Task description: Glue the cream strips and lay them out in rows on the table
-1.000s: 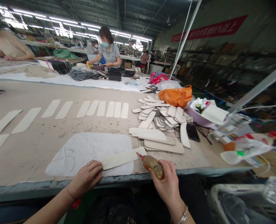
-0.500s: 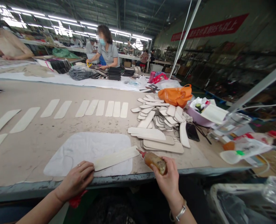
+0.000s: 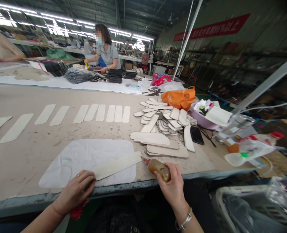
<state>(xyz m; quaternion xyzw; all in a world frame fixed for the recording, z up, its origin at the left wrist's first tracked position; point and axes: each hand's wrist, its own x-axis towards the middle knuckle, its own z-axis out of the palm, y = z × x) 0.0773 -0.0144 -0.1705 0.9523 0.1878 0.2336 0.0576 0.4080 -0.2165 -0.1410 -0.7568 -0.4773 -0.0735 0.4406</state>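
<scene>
My right hand [image 3: 173, 186] is wrapped round a squeeze bottle [image 3: 158, 169] of amber liquid, probably glue. Its red nozzle points left, with the tip at the far right end of a long cream strip [image 3: 119, 165]. This strip lies slantwise over a white cloth-like sheet [image 3: 73, 153] by the table's front edge. My left hand [image 3: 79, 187], fingers curled together, grips the strip's near left end; the fingertips are partly hidden. Just beyond the bottle lies a heap of cream and grey-edged pieces [image 3: 167, 149], some stacked.
Cream pieces [image 3: 100, 112] lie in a row across the table [image 3: 61, 132]. An orange bag [image 3: 179, 98], a lilac basin [image 3: 201, 119] and a dark phone [image 3: 196, 135] sit at the right. A co-worker [image 3: 107, 55] stands behind the far table. A plastic crate [image 3: 221, 200] is below right.
The whole view has shifted slightly, so most things appear a little further left. Both hands keep their holds, and the nozzle stays at the strip's right end.
</scene>
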